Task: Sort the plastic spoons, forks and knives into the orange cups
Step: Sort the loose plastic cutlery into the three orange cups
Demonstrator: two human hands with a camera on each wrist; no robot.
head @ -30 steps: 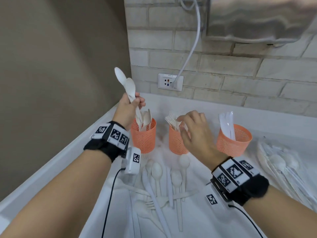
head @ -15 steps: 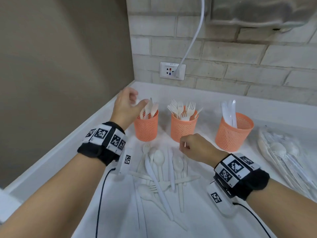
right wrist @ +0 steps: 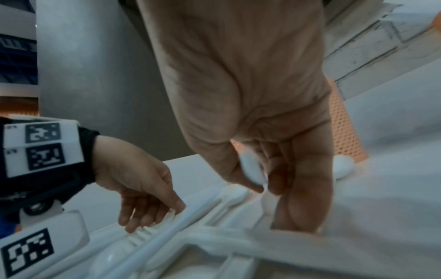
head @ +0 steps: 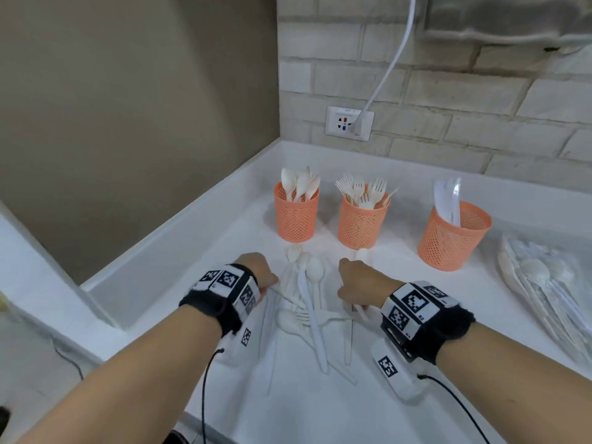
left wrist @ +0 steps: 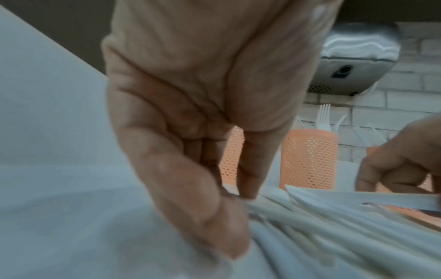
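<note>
Three orange mesh cups stand in a row at the back of the white counter (head: 400, 395): the left cup (head: 296, 219) holds spoons, the middle cup (head: 363, 225) forks, the right cup (head: 453, 243) knives. In front of them lies a loose pile of white plastic cutlery (head: 309, 302). My left hand (head: 272, 288) is down at the pile's left edge, and its thumb and forefinger (left wrist: 248, 169) pinch a white handle end. My right hand (head: 347, 302) is at the pile's right edge and pinches a white piece (right wrist: 250, 169); I cannot tell its kind. A spoon bowl (head: 362, 253) lies just beyond it.
A clear bag of more white cutlery (head: 544, 290) lies at the right. On the brick back wall are a socket (head: 349, 123) with a white cable and a metal hand dryer (head: 512, 17). A plain wall and a raised rim (head: 179, 232) close the left side.
My left hand held spoons above the left cup; they now stand in it. Both hands have come down from the cups to the loose pile and taken hold of pieces.
</note>
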